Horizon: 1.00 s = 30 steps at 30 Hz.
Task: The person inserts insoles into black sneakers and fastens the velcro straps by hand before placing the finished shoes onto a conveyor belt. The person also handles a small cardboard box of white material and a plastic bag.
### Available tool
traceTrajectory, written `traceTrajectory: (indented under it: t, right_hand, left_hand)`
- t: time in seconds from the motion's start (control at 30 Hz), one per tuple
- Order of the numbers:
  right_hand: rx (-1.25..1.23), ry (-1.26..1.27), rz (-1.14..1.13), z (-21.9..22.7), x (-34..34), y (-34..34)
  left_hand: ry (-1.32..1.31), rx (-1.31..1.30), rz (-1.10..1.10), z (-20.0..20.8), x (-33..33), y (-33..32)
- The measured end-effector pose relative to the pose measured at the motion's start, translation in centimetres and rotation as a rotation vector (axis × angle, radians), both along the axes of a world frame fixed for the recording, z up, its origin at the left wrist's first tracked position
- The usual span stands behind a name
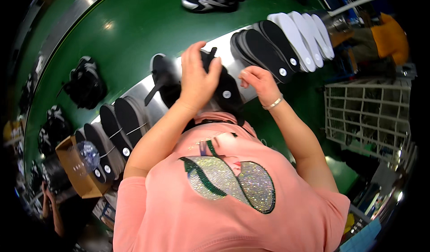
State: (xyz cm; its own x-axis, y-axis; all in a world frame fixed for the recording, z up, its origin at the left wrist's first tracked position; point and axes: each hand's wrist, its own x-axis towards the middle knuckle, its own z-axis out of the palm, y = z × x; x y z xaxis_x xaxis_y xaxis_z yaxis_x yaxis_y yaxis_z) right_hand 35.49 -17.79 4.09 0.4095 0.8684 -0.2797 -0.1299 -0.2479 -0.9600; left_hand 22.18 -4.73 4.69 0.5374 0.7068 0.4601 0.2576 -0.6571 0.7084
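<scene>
The left hand [197, 79] grips a black shoe [221, 88], fingers closed over it. The right hand [259, 82], half curled, touches its side. Rows of insoles [286, 45] lie unused on the desk [226, 43].

This is a shoe factory, at a station on an assembly line. A green conveyor belt [148, 19] curves past, carrying finished black-and-white shoes [209, 1] and black shoe uppers [85, 86]. Along a metal rail [226, 50] beside it stand rows of black insoles [264, 50] and white insoles [304, 39], with more black insoles [118, 131] further left. A white wire rack [367, 113] stands to the right, and a cardboard box [78, 171] sits near the left edge.
</scene>
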Motion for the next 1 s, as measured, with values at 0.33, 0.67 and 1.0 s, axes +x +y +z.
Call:
traceTrajectory:
  t: [0.33, 0.67, 1.0]
  right_hand:
    - [-0.008, -0.836, 0.482, 2.7, -4.5, 0.0]
    - [-0.300, -1.215, 0.924, 0.1, -5.0, 1.0]
    - [-0.440, -1.041, 0.946, -0.3, -6.7, 4.1]
  left_hand:
    - [-0.070, -0.590, -0.129, 3.0, -8.6, 0.4]
    - [1.047, 0.218, 1.406, 6.1, -35.1, 4.9]
    - [0.230, -0.313, 0.274, 2.3, -14.2, 0.5]
